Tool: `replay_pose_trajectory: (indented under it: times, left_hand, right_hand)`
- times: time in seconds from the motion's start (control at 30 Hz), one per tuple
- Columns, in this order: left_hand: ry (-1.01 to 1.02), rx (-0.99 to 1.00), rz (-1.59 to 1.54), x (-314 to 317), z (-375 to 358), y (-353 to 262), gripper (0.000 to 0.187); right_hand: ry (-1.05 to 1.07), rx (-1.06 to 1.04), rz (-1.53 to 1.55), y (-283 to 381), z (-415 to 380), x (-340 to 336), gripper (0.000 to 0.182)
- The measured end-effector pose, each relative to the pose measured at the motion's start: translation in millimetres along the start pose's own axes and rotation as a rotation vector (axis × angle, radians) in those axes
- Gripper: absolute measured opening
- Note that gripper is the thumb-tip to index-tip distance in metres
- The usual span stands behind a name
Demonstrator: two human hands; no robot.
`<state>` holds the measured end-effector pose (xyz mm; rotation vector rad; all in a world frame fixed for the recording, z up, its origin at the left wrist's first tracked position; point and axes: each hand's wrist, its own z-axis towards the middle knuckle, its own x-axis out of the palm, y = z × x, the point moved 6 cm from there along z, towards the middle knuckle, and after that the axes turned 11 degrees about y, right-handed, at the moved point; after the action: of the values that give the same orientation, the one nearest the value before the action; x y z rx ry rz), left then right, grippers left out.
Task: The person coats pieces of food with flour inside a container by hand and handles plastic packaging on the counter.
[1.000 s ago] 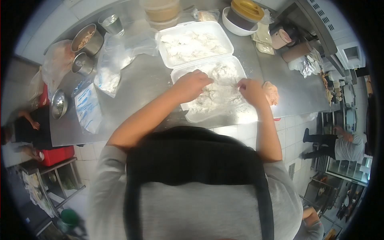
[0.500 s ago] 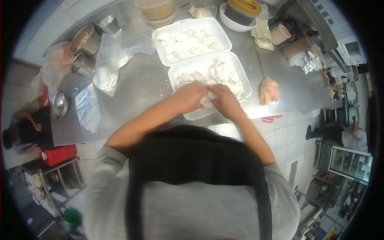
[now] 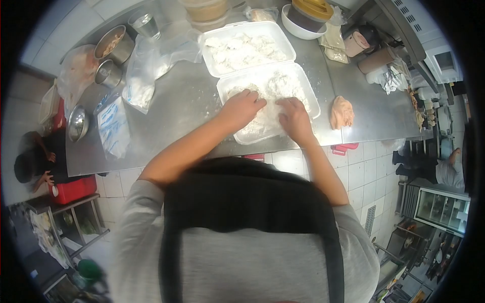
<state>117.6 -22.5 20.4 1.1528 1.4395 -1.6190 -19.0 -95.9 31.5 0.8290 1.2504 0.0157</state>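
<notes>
A white foam clamshell box (image 3: 316, 108) lies unfolded on the steel counter, both halves holding white flour and lumpy floured pieces (image 3: 283, 87). My left hand (image 3: 243, 108) rests over the near half, its bent fingers on the flour at the left side. Across a small gap is my right hand (image 3: 295, 119), fingers bent and thumb apart, touching the flour near the middle. Between them lies a flour-covered patch (image 3: 267, 117); what is under the flour cannot be made out. No held piece shows in either hand.
Right of the box sits a pale raw meat piece (image 3: 342, 113). Flour bags (image 3: 112, 126), metal pots (image 3: 115, 44), a steel bowl (image 3: 78, 124) and a glass (image 3: 145, 25) stand left. Tubs (image 3: 206, 11) and a white bowl (image 3: 302, 29) are behind. Other people (image 3: 43, 156) are at both sides.
My hands have moved apart from where they met over the near half, and sit slightly higher in the view. The whole scene has shifted a little as my head moved.
</notes>
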Motion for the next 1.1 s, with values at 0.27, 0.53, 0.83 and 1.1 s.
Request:
replay_pose_trajectory:
  times: [0.27,0.53,0.83,1.1]
  left_hand:
    - [-0.126,-0.079,-0.198,1.7,-14.5,14.8,0.029]
    - [-0.205,-0.124,-0.005,-9.1,-26.3,22.3,0.035]
    - [-0.242,-0.136,-0.127,-9.5,-42.4,16.9,0.042]
    - [-0.366,-0.152,-0.205,-35.0,-36.8,47.9,0.037]
  right_hand:
    - [-0.069,0.014,0.005,-2.1,-5.3,-0.5,0.029]
    - [0.058,-0.129,-0.121,25.8,-8.3,20.2,0.03]
    - [0.108,0.035,-0.239,49.6,-0.4,72.6,0.046]
    - [0.109,0.152,0.116,22.4,47.6,11.2,0.021]
